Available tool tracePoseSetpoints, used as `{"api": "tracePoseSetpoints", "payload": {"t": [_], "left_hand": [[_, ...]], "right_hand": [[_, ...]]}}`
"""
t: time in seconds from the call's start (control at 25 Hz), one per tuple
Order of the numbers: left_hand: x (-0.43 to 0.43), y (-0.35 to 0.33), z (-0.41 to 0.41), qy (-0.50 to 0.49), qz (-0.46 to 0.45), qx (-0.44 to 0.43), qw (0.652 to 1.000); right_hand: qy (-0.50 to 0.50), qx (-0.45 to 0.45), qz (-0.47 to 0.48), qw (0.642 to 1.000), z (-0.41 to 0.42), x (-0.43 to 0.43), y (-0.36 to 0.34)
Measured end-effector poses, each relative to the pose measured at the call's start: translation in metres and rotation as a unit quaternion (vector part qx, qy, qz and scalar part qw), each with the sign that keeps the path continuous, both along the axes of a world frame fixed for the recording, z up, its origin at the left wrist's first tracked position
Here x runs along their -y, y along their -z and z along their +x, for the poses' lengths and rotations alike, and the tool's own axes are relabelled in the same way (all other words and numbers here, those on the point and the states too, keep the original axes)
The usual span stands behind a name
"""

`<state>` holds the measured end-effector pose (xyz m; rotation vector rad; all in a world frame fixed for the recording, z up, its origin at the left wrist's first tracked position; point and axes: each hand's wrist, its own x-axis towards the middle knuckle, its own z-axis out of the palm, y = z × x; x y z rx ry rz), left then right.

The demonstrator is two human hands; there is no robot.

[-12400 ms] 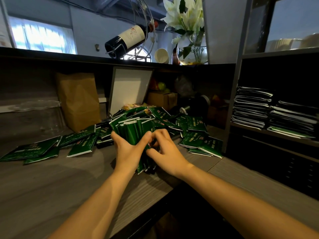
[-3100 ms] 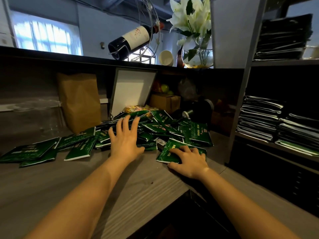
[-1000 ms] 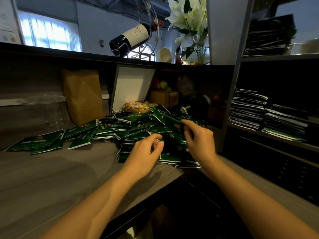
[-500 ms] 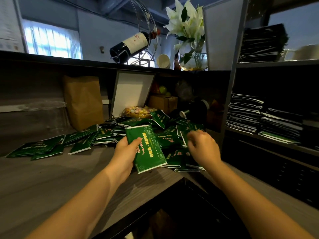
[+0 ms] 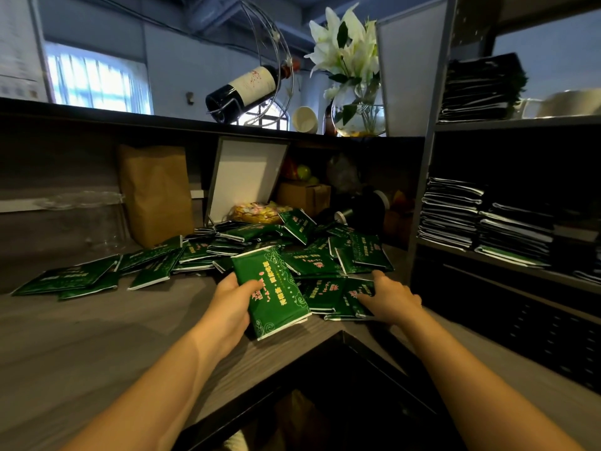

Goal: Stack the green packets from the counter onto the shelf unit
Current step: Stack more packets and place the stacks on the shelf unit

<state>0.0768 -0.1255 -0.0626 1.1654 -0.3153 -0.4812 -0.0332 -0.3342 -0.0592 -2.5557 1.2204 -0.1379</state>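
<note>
Left hand (image 5: 232, 307) grips one green packet (image 5: 270, 291), thumb on its face, held tilted over the counter (image 5: 97, 336) in front of the loose pile (image 5: 247, 242). Right hand (image 5: 390, 299) lies on a flat packet (image 5: 349, 299) at the counter edge, fingers bent, can't tell if it's pinching; stacks (image 5: 450, 211) sit on the shelf unit (image 5: 424, 190) at right. Packet print: yellow and pink characters, not legible; wine bottle (image 5: 250, 87) label unreadable too.

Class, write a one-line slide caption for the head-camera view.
Left hand holds one green packet while the right hand touches the scattered pile on the counter.
</note>
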Motion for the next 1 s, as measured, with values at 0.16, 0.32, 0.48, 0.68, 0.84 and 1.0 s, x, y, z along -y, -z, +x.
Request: {"api": "tracePoseSetpoints", "payload": {"t": [0.16,0.32,0.48,0.68,0.84,1.0], "left_hand": [[0.000,0.001,0.000,0.003,-0.001,0.004,1.000],[0.000,0.000,0.001,-0.008,0.002,0.009,1.000],[-0.001,-0.001,0.002,-0.031,0.019,0.019,0.999],[0.005,0.000,-0.005,-0.011,0.017,0.009,1.000],[0.015,-0.003,-0.014,0.003,-0.033,-0.043,0.998],[0.013,0.000,-0.018,0.025,-0.029,0.004,0.999]], "right_hand": [[-0.006,0.106,0.092,0.990,-0.001,0.006,-0.003],[0.017,0.241,0.066,0.968,-0.001,0.008,-0.004],[-0.010,0.446,0.063,0.893,-0.001,0.006,-0.011],[-0.219,0.500,0.137,0.827,0.004,-0.041,-0.015],[-0.293,0.424,0.125,0.848,0.014,-0.071,0.010],[-0.312,0.433,0.087,0.841,0.016,-0.082,0.020]]}}
